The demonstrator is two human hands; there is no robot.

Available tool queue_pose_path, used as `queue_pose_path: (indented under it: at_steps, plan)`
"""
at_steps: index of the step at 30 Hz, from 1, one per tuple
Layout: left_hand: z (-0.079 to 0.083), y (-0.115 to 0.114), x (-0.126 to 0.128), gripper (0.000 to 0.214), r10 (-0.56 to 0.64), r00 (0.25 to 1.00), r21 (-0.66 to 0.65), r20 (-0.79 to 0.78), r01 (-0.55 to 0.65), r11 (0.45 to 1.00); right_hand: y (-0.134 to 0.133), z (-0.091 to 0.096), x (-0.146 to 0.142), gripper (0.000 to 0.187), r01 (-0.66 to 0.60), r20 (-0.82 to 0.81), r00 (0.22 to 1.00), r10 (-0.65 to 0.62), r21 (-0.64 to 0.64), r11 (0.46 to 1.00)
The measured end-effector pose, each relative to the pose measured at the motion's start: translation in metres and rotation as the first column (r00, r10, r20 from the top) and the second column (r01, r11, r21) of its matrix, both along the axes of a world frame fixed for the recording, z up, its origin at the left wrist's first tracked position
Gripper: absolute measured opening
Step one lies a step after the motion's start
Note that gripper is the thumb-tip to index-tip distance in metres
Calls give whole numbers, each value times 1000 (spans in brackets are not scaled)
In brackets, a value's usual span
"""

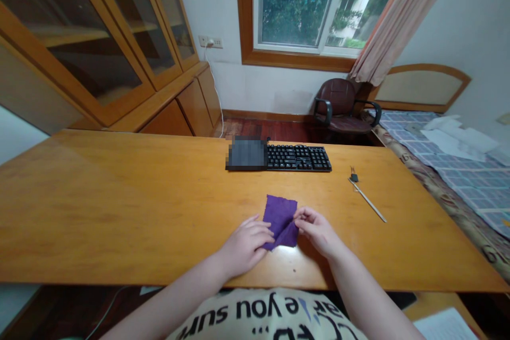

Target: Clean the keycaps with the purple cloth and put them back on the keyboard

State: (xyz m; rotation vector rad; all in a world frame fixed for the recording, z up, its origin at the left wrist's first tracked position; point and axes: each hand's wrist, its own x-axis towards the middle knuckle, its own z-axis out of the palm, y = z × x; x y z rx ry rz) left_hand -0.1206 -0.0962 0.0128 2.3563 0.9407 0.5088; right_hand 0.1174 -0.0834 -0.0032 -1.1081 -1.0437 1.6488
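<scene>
A small purple cloth (281,212) lies on the wooden desk in front of me, roughly square, with a raised fold across its lower right part. My left hand (249,244) rests on the cloth's left edge, fingers stretched out and lying flat. At the right edge my right hand (316,228) pinches the cloth between thumb and fingers, lifting a crease there. Part of the cloth's left border is hidden under my left fingers.
A black keyboard (298,158) lies at the desk's far edge, its left part blurred out. To the right are a thin pale stick (370,202) and a small black object (354,177) with thin wires. The wooden desk (119,207) extends far left. Beyond stands an office chair (340,103).
</scene>
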Motion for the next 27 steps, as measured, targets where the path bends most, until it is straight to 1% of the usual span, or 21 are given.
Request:
queue_pose_path:
  at_steps: [2, 4, 6, 7, 9, 11, 13, 15, 18, 21, 27]
  plan:
    - [4, 0, -1, 25, -104, 994, -19, -28, 104, 994, -1, 9, 6, 24, -108, 91, 990, 104, 37, 994]
    - [7, -1, 0, 25, -160, 984, -68, -73, 156, 985, -3, 17, 11, 24, -213, 159, 966, 203, 46, 976]
    - [7, 0, 3, 25, -150, 982, -115, -111, 137, 984, -4, 23, 13, 23, -277, 215, 941, 262, 41, 960]
    - [6, 1, 4, 25, -126, 985, -133, -120, 109, 985, -3, 23, 12, 22, -283, 241, 934, 265, 44, 958]
    - [3, 4, 7, 26, -48, 993, -159, -111, 30, 987, -1, 21, 11, 22, -244, 293, 932, 215, 67, 967]
    - [0, 11, 10, 26, 65, 993, -180, -103, -83, 980, 5, 16, 8, 21, -162, 361, 926, 115, 105, 981]
    - [-1, 20, 14, 23, 183, 975, -185, -127, -205, 961, 12, 11, 6, 19, -96, 430, 902, 28, 137, 986]
    - [-1, 31, 19, 20, 259, 950, -166, -177, -288, 943, 20, 7, 5, 17, -67, 492, 870, -23, 164, 984]
    - [2, 45, 25, 20, 308, 920, -124, -241, -344, 931, 31, 3, 5, 14, -75, 603, 795, -64, 203, 976]
    - [1, 55, 29, 21, 354, 898, -97, -262, -389, 916, 40, -1, 3, 11, -77, 684, 722, -100, 223, 972]
    - [-12, 59, 30, 26, 403, 871, -94, -279, -443, 892, 43, -9, -4, 9, -49, 735, 663, -145, 236, 970]
